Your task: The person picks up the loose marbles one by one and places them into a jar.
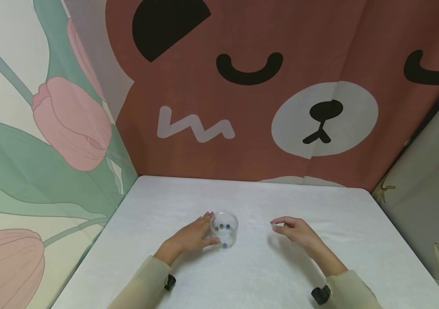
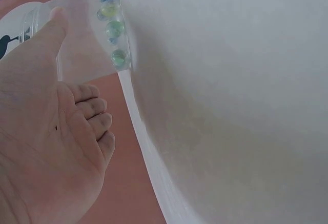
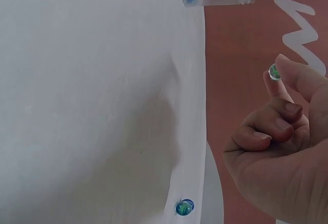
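Observation:
A clear plastic jar stands upright on the white table, with several blue, green and yellow glass marbles at its bottom. My left hand holds the jar from its left side, thumb at the near side and fingers toward the far side. To the right of the jar, my right hand is raised over the table. Between its thumb and index finger it pinches a green marble, while the other fingers curl toward the palm. A loose blue-green marble lies on the table in the right wrist view.
The white table reaches back to a brown curtain printed with a bear face. A tulip-patterned cloth hangs along the left side, and a pale cloth along the right. Dark wrist devices sit near both sleeves.

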A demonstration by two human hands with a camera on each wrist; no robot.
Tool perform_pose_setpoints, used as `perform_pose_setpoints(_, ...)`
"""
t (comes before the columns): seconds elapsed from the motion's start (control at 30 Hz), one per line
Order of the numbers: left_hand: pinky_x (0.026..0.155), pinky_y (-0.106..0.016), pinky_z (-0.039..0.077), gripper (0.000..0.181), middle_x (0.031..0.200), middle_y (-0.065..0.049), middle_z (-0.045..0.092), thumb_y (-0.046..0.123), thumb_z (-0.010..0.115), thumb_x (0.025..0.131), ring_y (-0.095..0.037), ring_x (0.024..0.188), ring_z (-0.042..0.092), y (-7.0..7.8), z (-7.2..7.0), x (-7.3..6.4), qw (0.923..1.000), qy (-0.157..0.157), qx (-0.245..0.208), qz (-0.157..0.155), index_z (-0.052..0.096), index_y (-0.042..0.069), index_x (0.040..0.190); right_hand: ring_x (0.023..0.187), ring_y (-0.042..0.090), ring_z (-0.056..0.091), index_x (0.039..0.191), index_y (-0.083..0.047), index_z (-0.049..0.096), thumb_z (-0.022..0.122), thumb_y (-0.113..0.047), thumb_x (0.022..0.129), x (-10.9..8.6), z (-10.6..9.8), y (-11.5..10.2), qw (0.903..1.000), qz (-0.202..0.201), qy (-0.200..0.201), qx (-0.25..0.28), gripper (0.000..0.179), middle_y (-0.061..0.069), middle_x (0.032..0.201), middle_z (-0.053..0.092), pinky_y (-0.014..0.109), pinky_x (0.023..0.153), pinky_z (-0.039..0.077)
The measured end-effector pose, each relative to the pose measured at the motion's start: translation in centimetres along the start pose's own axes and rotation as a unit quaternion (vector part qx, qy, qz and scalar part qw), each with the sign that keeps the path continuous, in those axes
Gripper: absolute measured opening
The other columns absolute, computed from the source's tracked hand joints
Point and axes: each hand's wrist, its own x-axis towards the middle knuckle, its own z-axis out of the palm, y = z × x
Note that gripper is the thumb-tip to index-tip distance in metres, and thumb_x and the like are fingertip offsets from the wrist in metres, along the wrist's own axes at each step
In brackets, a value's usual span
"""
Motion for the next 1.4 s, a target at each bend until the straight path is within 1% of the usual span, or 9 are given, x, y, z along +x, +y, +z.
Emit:
perform_pose_setpoints(0.13, 0.126, -0.044, 0.021, 0.095, 0.169, -0.009, 0.019, 0.066, 0.055, 0.095, -0.025, 0.156, 0.017, 0.2, -0.2, 0.0, 1.0000, -0.001, -0.004, -0.001, 0.021, 0.007, 0.162, 0.087, 0.021, 0.050, 0.120, -0.010, 0.074, 0.077, -0.033, 0.091, 0.4, 0.3, -0.1, 0.9999, -0.007, -0.002, 0.009, 0.037, 0.003, 0.086, 0.059, 0.032, 0.071, 0.045)
perform_pose_setpoints(0.27, 0.126, -0.044, 0.021, 0.095, 0.168, -0.009, 0.020, 0.066, 0.054, 0.095, -0.025, 0.156, 0.017, 0.2, -0.2, 0.1, 1.0000, -0.001, -0.003, 0.002, 0.022, 0.006, 0.161, 0.082, 0.019, 0.048, 0.120, -0.008, 0.073, 0.077, -0.032, 0.091, 0.5, 0.7, -0.4, 0.9997, -0.014, -0.009, 0.018, 0.039, 0.001, 0.082, 0.056, 0.030, 0.069, 0.043)
perform_pose_setpoints(0.5, 0.126, -0.044, 0.022, 0.097, 0.168, -0.011, 0.021, 0.069, 0.052, 0.094, -0.027, 0.155, 0.018, 0.1, -0.3, 0.0, 1.0000, 0.002, -0.005, 0.006, 0.023, 0.004, 0.161, 0.084, 0.019, 0.050, 0.119, -0.008, 0.074, 0.079, -0.033, 0.089, 0.6, 1.7, -1.5, 0.9993, -0.018, -0.017, 0.027, 0.040, 0.000, 0.084, 0.060, 0.032, 0.071, 0.045)
perform_pose_setpoints(0.77, 0.126, -0.044, 0.021, 0.097, 0.168, -0.010, 0.020, 0.069, 0.052, 0.095, -0.026, 0.156, 0.018, 0.2, -0.3, 0.1, 1.0000, 0.002, -0.002, 0.006, 0.022, 0.005, 0.161, 0.076, 0.017, 0.046, 0.119, -0.005, 0.073, 0.079, -0.029, 0.090, 0.9, 3.0, -2.2, 0.9972, -0.047, -0.026, 0.053, 0.038, -0.003, 0.072, 0.049, 0.029, 0.065, 0.041)
perform_pose_setpoints(0.87, 0.126, -0.044, 0.021, 0.096, 0.168, -0.011, 0.021, 0.066, 0.054, 0.095, -0.027, 0.155, 0.018, 0.2, -0.4, 0.0, 1.0000, 0.004, -0.005, 0.006, 0.023, 0.004, 0.161, 0.076, 0.017, 0.046, 0.119, -0.006, 0.074, 0.079, -0.029, 0.090, 1.2, 3.5, -2.4, 0.9972, -0.044, -0.028, 0.054, 0.038, -0.002, 0.073, 0.049, 0.029, 0.065, 0.041)
perform_pose_setpoints(1.07, 0.126, -0.045, 0.022, 0.094, 0.167, -0.013, 0.022, 0.064, 0.055, 0.096, -0.028, 0.155, 0.019, 0.2, -0.3, 0.0, 0.9999, 0.007, -0.010, 0.010, 0.023, 0.003, 0.161, 0.085, 0.019, 0.049, 0.115, -0.012, 0.076, 0.080, -0.032, 0.089, 1.5, 4.6, -3.3, 0.9987, -0.027, -0.022, 0.037, 0.033, 0.001, 0.085, 0.058, 0.031, 0.069, 0.042)
perform_pose_setpoints(1.2, 0.125, -0.045, 0.022, 0.094, 0.167, -0.014, 0.022, 0.064, 0.055, 0.096, -0.028, 0.155, 0.020, 0.2, -0.2, 0.0, 0.9998, 0.009, -0.010, 0.011, 0.023, 0.003, 0.160, 0.083, 0.020, 0.049, 0.112, -0.016, 0.078, 0.079, -0.028, 0.090, 1.8, 5.2, -3.7, 0.9981, -0.041, -0.026, 0.039, 0.025, 0.002, 0.081, 0.057, 0.030, 0.069, 0.042)
perform_pose_setpoints(1.3, 0.126, -0.045, 0.022, 0.095, 0.167, -0.014, 0.023, 0.065, 0.054, 0.096, -0.028, 0.155, 0.019, 0.1, -0.2, 0.0, 0.9999, 0.008, -0.009, 0.011, 0.024, 0.003, 0.160, 0.080, 0.020, 0.048, 0.112, -0.014, 0.078, 0.078, -0.025, 0.091, 1.8, 5.6, -4.1, 0.9967, -0.058, -0.034, 0.045, 0.024, 0.002, 0.078, 0.055, 0.030, 0.068, 0.041)
perform_pose_setpoints(1.4, 0.126, -0.045, 0.022, 0.095, 0.167, -0.013, 0.022, 0.066, 0.054, 0.096, -0.028, 0.155, 0.019, 0.1, -0.1, 0.1, 0.9999, 0.006, -0.008, 0.009, 0.023, 0.003, 0.160, 0.081, 0.019, 0.048, 0.113, -0.014, 0.077, 0.078, -0.028, 0.091, 1.8, 6.0, -4.5, 0.9962, -0.064, -0.042, 0.041, 0.026, 0.001, 0.078, 0.054, 0.030, 0.068, 0.040)
